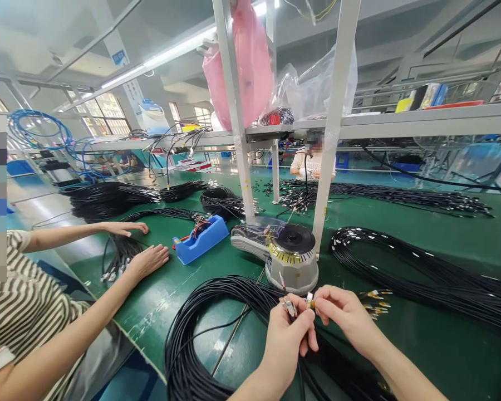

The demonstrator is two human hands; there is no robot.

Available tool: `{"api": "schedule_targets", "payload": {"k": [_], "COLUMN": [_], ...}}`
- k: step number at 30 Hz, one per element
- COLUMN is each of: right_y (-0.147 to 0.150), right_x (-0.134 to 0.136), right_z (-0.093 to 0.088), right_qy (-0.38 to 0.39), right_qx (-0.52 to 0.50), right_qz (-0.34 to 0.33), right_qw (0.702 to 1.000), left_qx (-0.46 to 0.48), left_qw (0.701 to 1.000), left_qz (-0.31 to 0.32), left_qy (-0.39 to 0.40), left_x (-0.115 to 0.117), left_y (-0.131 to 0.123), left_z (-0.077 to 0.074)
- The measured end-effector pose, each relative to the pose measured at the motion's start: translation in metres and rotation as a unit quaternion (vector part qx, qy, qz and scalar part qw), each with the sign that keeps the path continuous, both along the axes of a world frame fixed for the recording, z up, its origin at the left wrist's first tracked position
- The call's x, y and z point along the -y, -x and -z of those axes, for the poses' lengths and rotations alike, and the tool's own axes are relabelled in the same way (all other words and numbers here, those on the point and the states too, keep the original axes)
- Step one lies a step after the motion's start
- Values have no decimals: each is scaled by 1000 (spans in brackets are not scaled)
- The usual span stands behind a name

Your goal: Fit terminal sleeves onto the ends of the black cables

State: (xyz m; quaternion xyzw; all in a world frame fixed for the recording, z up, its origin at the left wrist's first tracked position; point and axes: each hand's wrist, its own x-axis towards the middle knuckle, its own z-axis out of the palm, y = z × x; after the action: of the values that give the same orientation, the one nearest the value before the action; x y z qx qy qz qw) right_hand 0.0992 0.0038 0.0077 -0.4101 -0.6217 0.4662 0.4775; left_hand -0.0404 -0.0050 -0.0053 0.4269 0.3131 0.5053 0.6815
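My left hand [284, 340] is closed around the ends of black cables, with metal connectors [289, 306] sticking up between thumb and fingers. Just right of it, my right hand [347, 316] pinches a small yellowish piece, seemingly tape [313, 304], at a silvery cable end. The fingers partly cover that spot. A thick coil of black cable [178, 334] lies to the left of my hands. Directly beyond them stands a round grey tape dispenser [292, 267] with a black top. Several cable ends with yellow tags [376, 306] lie right of my right hand.
A blue tape holder [204, 240] stands on the green table [158, 301]. At left, a co-worker in a striped top [29, 323] handles cables. More black cable bundles [409, 278] lie to the right and behind. White posts [332, 122] hold up a shelf [421, 127].
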Motion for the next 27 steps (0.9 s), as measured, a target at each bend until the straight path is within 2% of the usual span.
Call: {"api": "schedule_targets", "payload": {"k": [7,14,17,20,24,27], "right_y": [11,14,13,10,8,9], "right_x": [1,3,4,3,2,5], "right_z": [3,6,10,12,9,4], "right_qy": [-48,-31,-1,18,-6,-5], "right_qx": [16,-14,-60,-115,-115,-120], "right_qz": [23,19,-5,-36,-77,-80], "right_qw": [998,999,998,993,990,990], "left_qx": [43,80,99,109,108,93], "left_qw": [999,997,994,989,975,972], "left_qz": [3,15,45,102,192,212], "left_qy": [13,10,6,5,16,28], "left_x": [4,2,0,-3,-7,-8], "left_y": [0,-1,0,2,3,1], "left_z": [-2,-2,0,1,2,3]}}
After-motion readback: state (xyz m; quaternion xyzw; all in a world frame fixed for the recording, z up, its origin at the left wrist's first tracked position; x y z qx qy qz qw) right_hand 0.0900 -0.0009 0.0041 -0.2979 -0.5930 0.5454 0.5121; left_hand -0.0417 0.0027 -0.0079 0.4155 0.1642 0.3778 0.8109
